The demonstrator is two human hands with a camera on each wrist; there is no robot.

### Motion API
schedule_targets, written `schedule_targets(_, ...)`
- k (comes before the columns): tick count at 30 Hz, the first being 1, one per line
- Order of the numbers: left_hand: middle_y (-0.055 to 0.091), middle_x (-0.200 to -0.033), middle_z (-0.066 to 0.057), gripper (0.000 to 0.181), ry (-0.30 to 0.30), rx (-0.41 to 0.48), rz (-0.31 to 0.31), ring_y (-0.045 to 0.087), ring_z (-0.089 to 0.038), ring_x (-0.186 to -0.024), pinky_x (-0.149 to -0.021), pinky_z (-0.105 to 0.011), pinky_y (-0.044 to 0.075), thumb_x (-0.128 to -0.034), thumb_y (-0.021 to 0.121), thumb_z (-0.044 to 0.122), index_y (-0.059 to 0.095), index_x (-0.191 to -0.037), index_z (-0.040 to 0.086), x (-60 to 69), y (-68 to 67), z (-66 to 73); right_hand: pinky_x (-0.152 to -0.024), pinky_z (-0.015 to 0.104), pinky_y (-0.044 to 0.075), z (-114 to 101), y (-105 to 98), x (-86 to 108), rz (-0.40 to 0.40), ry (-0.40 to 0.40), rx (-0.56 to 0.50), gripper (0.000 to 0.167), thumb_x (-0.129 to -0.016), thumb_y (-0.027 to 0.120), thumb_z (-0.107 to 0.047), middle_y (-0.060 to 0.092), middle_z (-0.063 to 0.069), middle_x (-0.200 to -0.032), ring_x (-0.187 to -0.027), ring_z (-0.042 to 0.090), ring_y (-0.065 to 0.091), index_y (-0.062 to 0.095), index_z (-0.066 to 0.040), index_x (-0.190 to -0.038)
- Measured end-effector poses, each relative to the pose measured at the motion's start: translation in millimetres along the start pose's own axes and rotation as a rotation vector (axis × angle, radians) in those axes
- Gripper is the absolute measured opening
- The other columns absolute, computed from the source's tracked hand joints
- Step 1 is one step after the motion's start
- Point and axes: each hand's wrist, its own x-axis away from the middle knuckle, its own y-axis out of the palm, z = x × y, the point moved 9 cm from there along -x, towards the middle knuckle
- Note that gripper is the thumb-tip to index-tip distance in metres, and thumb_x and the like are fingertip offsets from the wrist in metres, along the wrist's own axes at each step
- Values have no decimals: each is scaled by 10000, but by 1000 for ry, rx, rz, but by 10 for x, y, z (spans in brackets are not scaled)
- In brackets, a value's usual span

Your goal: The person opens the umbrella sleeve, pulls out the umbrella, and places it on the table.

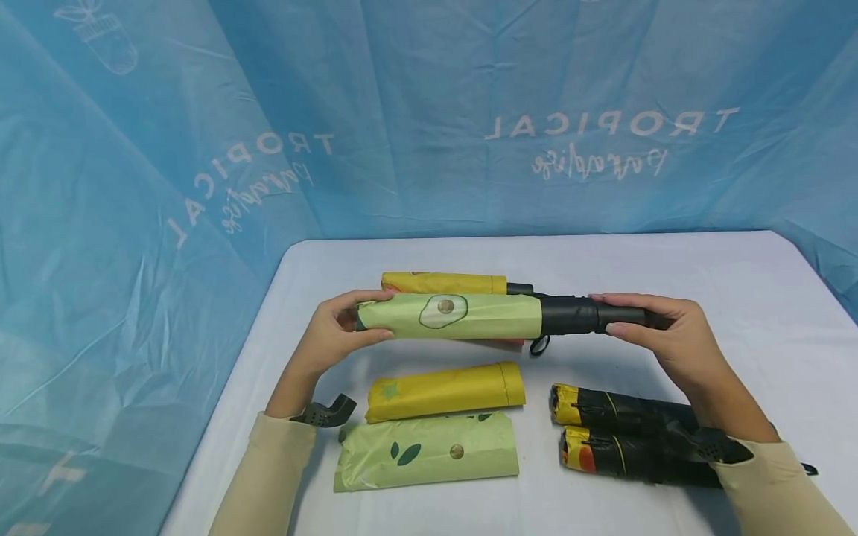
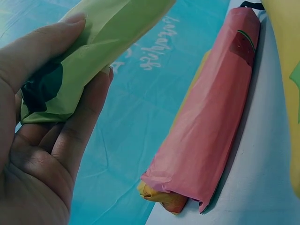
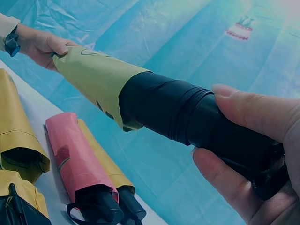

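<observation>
Above the table, both hands hold a black folded umbrella (image 1: 570,315) partly covered by a light green sleeve (image 1: 503,316) with an avocado print. My left hand (image 1: 325,339) pinches the sleeve's far left end between thumb and fingers, and the left wrist view shows a dark green patch on the sleeve (image 2: 108,42) there. At the other end, my right hand (image 1: 677,335) grips the umbrella's handle, thumb on one side and fingers on the other. In the right wrist view, the black umbrella (image 3: 154,103) emerges from the sleeve's mouth. The palm hides part of the handle.
Behind lie a yellow-sleeved umbrella (image 1: 445,283) and a pink-sleeved umbrella (image 2: 206,112). Nearer lie a yellow sleeve (image 1: 442,393) and a green sleeve (image 1: 429,454). Two black umbrellas with yellow ends, one upper (image 1: 623,409) and one lower (image 1: 643,455), lie under the right forearm.
</observation>
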Motion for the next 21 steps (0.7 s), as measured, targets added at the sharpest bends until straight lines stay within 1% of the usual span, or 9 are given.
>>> schedule_targets(9, 640, -1239, -136, 559, -10, -13, 10, 598, -212, -767, -619, -263, 520, -853, 818, -9, 647, -1376, 88, 12, -19, -12, -866, 241, 568, -42, -21, 16, 5, -5, 5, 378, -897, 702, 134, 705, 69, -1278, -1204, 198, 627, 638, 138, -1269)
schedule_targets(17, 600, -1383, -113, 602, -10, 29, -2, 635, -195, -804, -637, -248, 538, -848, 808, -43, 610, -1409, 44, 13, -10, -11, -866, 241, 568, -66, -35, 10, 4, -11, 9, 375, -902, 694, 137, 705, 68, -1279, -1199, 196, 631, 636, 139, -1272)
schedule_targets(21, 627, -1348, -110, 609, -12, 42, -2, 633, -183, -780, -627, -244, 534, -846, 808, -45, 609, -1414, 49, 11, -7, -17, -865, 260, 575, -56, -33, 16, -12, -14, -27, 384, -902, 676, 159, 699, 83, -1288, -1207, 206, 631, 618, 155, -1282)
